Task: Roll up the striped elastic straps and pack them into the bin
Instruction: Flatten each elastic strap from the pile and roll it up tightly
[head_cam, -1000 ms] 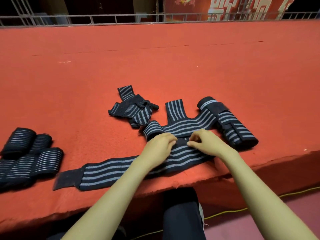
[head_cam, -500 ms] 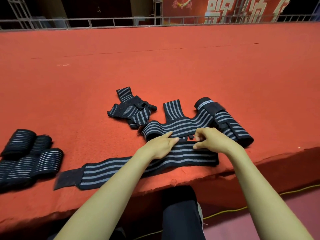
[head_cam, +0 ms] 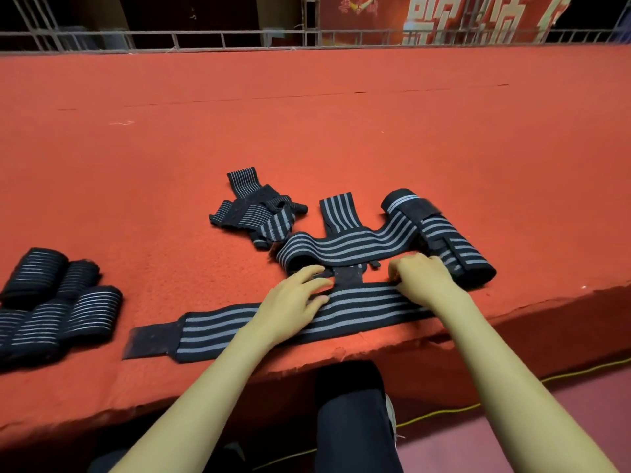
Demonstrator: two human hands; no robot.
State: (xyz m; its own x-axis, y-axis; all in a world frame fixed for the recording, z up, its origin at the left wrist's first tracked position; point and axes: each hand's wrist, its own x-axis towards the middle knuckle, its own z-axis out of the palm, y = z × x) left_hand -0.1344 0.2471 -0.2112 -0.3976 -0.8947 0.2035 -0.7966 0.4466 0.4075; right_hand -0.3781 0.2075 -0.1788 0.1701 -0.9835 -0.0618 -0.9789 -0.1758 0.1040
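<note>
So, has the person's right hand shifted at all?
Yes: the right hand slid rightward along the flat strap, nearer the big rolled bundle.

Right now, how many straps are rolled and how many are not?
Rolled straps, left pile: at least 4; the frame edge cuts it.
Flat strap: 1.
Loose straps behind it: 3, as far as the tangle shows.
Total: at least 8.

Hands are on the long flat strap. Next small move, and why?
Probably fold the right end of the long black grey-striped elastic strap over to start the roll: it lies flat, the right hand pinches that end, the left hand presses its middle.
</note>
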